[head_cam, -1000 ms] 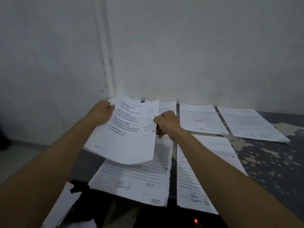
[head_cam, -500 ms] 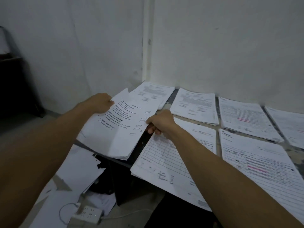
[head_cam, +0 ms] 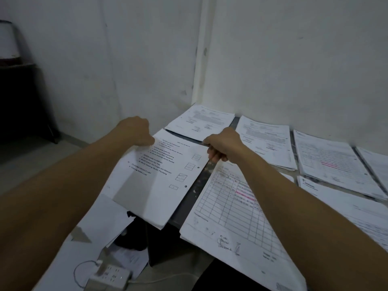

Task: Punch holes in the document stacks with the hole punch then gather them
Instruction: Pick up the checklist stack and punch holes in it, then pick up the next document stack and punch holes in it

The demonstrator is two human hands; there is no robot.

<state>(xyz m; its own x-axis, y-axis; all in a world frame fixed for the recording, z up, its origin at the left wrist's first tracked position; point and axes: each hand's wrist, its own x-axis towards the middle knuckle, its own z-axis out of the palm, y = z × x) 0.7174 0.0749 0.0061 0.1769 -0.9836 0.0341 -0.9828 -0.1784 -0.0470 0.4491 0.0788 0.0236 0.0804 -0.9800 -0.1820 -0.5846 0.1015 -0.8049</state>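
Here the punched stack (head_cam: 159, 181) is held at the left end of the counter (head_cam: 194, 185), its near corner hanging past the counter's edge; two punched holes show along its right margin, so this one looks done and ready for setting down or gathering. The left hand (head_cam: 134, 130) is curled onto the far left corner of the stack, pinching it, while the right hand (head_cam: 223, 144) is closed in a grip at the far right corner; whether its fingers clamp the paper itself or only its edge cannot be told. Holding both far corners probably keeps the sheets square so they do not fan out.

Just beside it, to the right, lies a gridded form (head_cam: 233, 208) with pink marking, and further stacks (head_cam: 327, 164) are laid out in rows toward the wall, apart from one another, likely so each can be taken in turn. No hole punch can be seen. On the floor below, a power strip (head_cam: 110, 276) and loose papers (head_cam: 88, 238) lie.
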